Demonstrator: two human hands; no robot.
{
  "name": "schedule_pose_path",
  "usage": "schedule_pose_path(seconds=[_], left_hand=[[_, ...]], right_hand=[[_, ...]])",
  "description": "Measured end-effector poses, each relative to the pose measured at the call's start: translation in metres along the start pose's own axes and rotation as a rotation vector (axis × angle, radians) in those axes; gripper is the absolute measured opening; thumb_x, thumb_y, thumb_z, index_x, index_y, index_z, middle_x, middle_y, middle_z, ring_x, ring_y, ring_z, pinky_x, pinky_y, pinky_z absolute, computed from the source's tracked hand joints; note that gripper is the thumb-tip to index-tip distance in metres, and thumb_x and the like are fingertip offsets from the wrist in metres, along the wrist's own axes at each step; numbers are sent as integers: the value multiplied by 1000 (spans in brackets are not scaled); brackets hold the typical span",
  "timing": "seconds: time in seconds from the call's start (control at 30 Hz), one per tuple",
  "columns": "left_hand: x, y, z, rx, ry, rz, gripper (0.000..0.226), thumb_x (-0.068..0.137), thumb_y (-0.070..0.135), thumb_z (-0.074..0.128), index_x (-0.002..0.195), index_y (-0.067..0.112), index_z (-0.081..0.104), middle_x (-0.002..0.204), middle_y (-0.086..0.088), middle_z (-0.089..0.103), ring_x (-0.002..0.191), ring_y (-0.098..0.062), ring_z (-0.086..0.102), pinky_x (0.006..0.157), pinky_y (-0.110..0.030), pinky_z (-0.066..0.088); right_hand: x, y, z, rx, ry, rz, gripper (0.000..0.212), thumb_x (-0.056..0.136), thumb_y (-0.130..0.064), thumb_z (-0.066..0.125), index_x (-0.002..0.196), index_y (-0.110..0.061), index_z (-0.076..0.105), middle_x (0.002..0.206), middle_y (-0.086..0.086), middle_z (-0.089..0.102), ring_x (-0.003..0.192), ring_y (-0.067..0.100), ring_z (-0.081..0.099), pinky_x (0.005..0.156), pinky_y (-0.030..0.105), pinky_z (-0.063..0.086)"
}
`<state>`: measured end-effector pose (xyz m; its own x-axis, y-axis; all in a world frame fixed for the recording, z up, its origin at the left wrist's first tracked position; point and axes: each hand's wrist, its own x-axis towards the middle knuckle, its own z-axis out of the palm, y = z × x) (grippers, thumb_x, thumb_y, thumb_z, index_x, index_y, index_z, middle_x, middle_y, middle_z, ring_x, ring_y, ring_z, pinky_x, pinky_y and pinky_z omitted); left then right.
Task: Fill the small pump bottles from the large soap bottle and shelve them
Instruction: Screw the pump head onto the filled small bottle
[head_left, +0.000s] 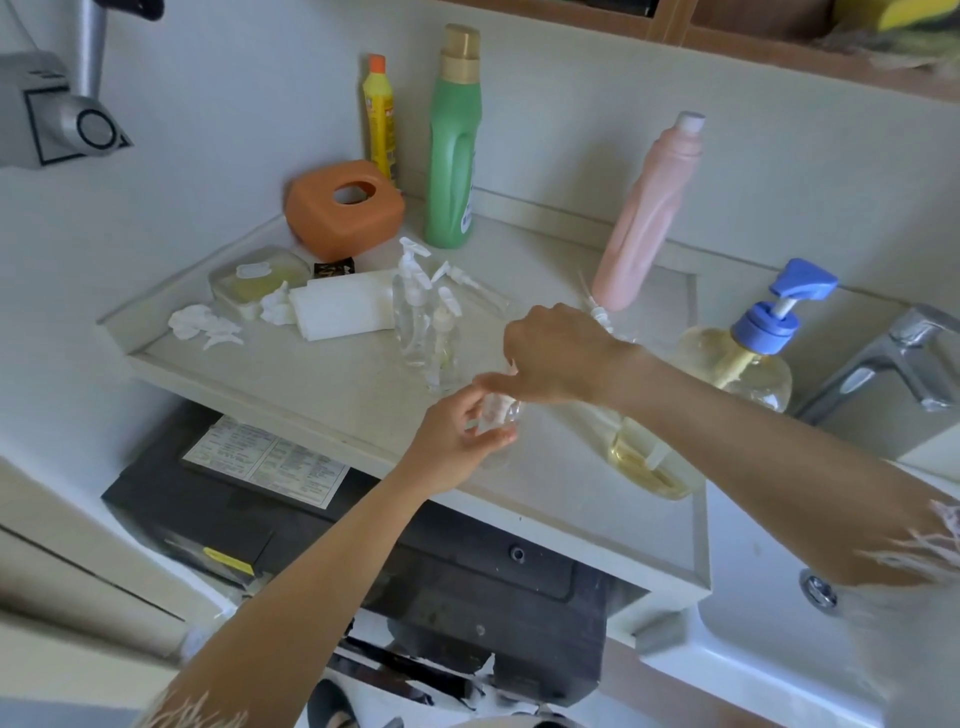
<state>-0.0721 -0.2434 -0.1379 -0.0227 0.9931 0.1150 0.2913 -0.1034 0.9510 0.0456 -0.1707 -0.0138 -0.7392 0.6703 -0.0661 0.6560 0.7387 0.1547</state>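
The large clear soap bottle with a blue pump (737, 364) stands near the tap, likely heavy and slick. At the pale counter's (311, 384) front edge, the left hand (452, 441) grips a small clear plastic pump bottle (500, 415), light and best held round its body. The right hand (556, 358) pinches at its top.

pale wall (234, 104) behind a beige counter (322, 379); white sink (779, 649) with chrome tap (893, 353) at right.

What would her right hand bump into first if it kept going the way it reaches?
The right hand reaches leftward; probably first in line are the two small clear pump bottles standing just beyond its fingers, though depth is hard to judge.
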Motion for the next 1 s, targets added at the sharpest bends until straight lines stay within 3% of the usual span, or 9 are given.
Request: schedule_pose_path(seconds=[0.1,0.23,0.4,0.53,0.63,0.73,0.8,0.87,1.0], left_hand=[[-1,1,1,16,9,4,48,84,26,74,129,26,56,120,13,66,112,0,60,101,-24,44],[-2,2,1,17,30,1,41,83,26,74,120,34,58,117,12,67,113,-6,60,104,-29,44],[-3,1,3,21,49,-15,45,83,27,75,125,28,58,118,12,67,113,-6,61,103,-33,46],[-2,0,4,6,75,-43,44,81,27,77,121,24,59,121,8,66,117,-11,59,105,-35,45],[-2,0,6,4,93,-69,51,79,28,78,125,22,57,123,7,65,117,-11,60,103,-32,46],[-2,0,4,-16,98,-54,36,80,24,78,112,25,63,114,8,69,111,-8,62,104,-35,46],[-1,1,5,-12,100,-66,39,79,25,78,115,22,62,114,7,70,111,-9,63,104,-38,46],[-1,-1,7,-5,110,-85,48,79,26,79,122,20,60,117,4,68,112,-13,62,104,-40,46],[-2,-3,9,-33,129,-80,44,77,25,80,117,25,62,119,4,68,114,-15,61,105,-42,45]], right_hand=[[0,12,-7,99,-156,-91,34,84,-43,63,109,-21,59,98,-5,56,94,17,47,78,31,45],[0,-2,3,0,-23,-26,44,88,-57,52,76,-15,55,75,1,56,76,25,57,61,31,42],[0,7,-2,75,-138,-80,34,85,-47,61,100,-17,60,92,-1,61,89,22,59,74,35,51],[-1,-1,3,-20,21,28,52,88,-63,44,84,-16,63,67,-3,50,65,19,51,53,29,35],[1,8,-1,70,-92,-58,37,84,-53,57,100,-20,60,89,-3,56,89,22,55,72,33,46],[0,3,6,59,20,46,49,90,-61,45,66,-18,49,69,0,50,69,23,52,60,31,35],[-3,7,8,43,33,46,51,87,-66,44,71,-18,56,73,-1,55,68,20,52,59,30,33],[-3,13,8,98,-20,-44,38,85,-55,56,84,-17,60,85,-1,61,86,22,56,66,30,37],[-9,4,18,132,86,52,57,86,-66,46,67,-13,48,66,-1,49,70,24,50,65,32,38]])
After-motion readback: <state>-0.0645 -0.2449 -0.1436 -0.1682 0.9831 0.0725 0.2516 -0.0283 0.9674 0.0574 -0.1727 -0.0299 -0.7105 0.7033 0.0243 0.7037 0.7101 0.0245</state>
